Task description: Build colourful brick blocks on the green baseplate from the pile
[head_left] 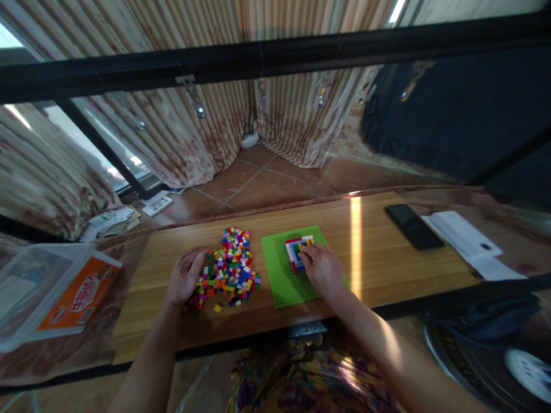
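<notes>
A green studded baseplate (275, 287) lies flat on the wooden board, with a small square build of toy bricks (294, 250) on it in red, white, blue and yellow. My right hand (322, 268) is over the build's right side, fingertips pinched together against it; whatever is between them is hidden. To the left spreads a loose pile of small multicoloured toy bricks (235, 264). At the pile's left edge rests my left hand (186, 275), thumb apart from loosely bent fingers, with no held brick visible. A single yellow brick (218, 308) lies just below the pile.
A black phone (414, 226) and an open white box (465, 235) lie at the right of the wooden board (336, 215). On the left is a clear plastic tub (47, 252) with an orange label. A dark metal bar (275, 54) crosses beyond the board, before curtains.
</notes>
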`<state>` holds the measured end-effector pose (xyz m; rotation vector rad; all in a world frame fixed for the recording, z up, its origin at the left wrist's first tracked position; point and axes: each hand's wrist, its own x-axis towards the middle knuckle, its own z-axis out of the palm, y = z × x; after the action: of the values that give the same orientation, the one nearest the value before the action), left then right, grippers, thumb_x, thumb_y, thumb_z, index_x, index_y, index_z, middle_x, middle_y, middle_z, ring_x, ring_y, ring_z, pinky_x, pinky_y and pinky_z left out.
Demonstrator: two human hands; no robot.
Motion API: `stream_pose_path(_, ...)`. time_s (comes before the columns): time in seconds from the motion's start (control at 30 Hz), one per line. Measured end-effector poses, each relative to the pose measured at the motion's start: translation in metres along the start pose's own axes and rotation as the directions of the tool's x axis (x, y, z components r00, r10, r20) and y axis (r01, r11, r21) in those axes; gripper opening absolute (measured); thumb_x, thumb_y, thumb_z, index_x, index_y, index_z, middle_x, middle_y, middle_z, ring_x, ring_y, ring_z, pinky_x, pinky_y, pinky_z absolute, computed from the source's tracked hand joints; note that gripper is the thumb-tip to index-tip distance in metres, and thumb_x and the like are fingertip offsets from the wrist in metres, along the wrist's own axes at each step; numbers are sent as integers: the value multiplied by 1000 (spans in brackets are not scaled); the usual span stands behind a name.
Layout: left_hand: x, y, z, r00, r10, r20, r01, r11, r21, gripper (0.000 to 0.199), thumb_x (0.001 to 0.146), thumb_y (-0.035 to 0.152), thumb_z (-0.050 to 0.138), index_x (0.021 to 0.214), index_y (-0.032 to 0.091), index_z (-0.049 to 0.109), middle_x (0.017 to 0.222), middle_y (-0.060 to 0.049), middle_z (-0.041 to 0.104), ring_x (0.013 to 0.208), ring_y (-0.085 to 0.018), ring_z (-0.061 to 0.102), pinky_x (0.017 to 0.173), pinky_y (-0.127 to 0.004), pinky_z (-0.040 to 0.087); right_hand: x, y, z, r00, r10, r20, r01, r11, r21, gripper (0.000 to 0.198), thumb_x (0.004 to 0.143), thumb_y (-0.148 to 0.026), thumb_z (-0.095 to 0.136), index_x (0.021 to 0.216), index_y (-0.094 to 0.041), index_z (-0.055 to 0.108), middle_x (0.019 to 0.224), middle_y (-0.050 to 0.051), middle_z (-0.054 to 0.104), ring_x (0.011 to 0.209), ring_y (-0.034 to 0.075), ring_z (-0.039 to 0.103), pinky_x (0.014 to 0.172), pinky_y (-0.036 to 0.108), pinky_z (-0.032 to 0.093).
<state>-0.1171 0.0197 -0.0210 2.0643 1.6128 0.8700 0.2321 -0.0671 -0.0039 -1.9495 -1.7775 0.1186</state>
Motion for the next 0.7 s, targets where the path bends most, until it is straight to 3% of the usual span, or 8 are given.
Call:
stream_pose_path(0.2, 2, -1, 1, 1000, 16, 10, -16, 1000, 7, 53, 91, 54, 34, 103, 20, 72, 115, -7, 73, 115, -25, 62, 109, -42, 44, -3, 0, 3, 999, -41, -31, 41, 999, 19, 24, 94, -22, 50, 101, -19, 73, 97, 11, 70, 92, 24, 63, 86, 36, 49)
stream_pose_path(0.33, 1, 1, 2, 1000, 9, 2, -9, 1000, 0, 55, 92, 55, 34, 102, 18, 73, 114, -9, 73, 113, -24, 63, 108, -41, 45, -10, -5, -1, 992, -24, -123, 35, 996, 82, 29, 95, -24, 47, 109, -15, 70, 98, 12, 70, 90, 25, 63, 84, 37, 50)
stream_pose_path(0.47, -2, 3, 2, 1000, -9, -15, 9, 1000, -14, 54, 92, 54, 34, 102, 19, 73, 113, -7, 73, 111, -23, 64, 107, -39, 45, -19, -25, -5, 979, -119, -168, 151, 971, 187, 26, 97, -26, 47, 102, -19, 72, 96, 9, 70, 88, 22, 64, 83, 35, 51)
stream_pose_path(0.6, -3, 2, 3, 999, -42, -33, 41, 999, -28, 51, 93, 52, 35, 101, 20, 74, 112, -6, 74, 112, -23, 63, 107, -39, 45, -28, -54, 4, 951, -306, -40, 305, 909, 283, 24, 97, -22, 48, 99, -21, 72, 94, 7, 69, 90, 20, 63, 84, 32, 51)
stream_pose_path(0.7, -4, 2, 3, 997, -60, -40, 58, 997, -40, 48, 93, 51, 37, 101, 21, 74, 112, -6, 73, 111, -22, 63, 107, -39, 44, -28, -73, 18, 920, -384, 82, 346, 891, 294, 24, 97, -21, 50, 101, -21, 73, 97, 8, 69, 93, 20, 62, 87, 32, 50)
